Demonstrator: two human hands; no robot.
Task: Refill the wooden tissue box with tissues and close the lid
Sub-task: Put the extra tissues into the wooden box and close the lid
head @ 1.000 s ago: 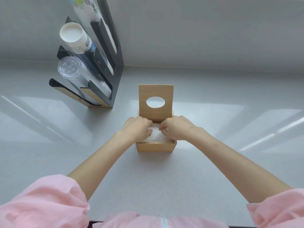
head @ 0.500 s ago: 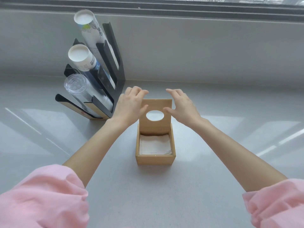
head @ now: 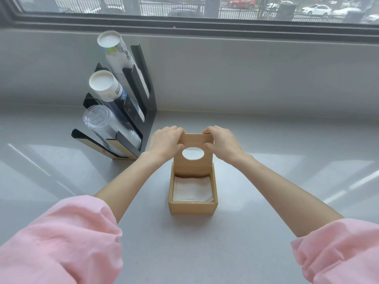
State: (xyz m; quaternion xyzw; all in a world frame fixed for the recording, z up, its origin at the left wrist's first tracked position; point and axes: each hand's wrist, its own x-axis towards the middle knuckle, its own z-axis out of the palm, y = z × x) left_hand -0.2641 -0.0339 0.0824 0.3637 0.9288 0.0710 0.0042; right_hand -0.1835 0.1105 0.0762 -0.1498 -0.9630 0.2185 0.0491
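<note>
A small wooden tissue box stands on the grey counter in the middle of the view. A stack of white tissues lies flat inside it. Its hinged lid, with an oval hole, stands upright at the box's far side. My left hand grips the lid's top left corner, thumb in front. My right hand grips the top right corner the same way.
A black slanted cup rack stands to the left and behind the box, holding stacks of paper cups and clear plastic cups. A grey wall and a window sill rise behind the counter. Pink sleeves fill the lower corners.
My hands left the tissues inside the box, rose to the lid and now clasp its top corners. The camera tilted upward, so the window came into view.
</note>
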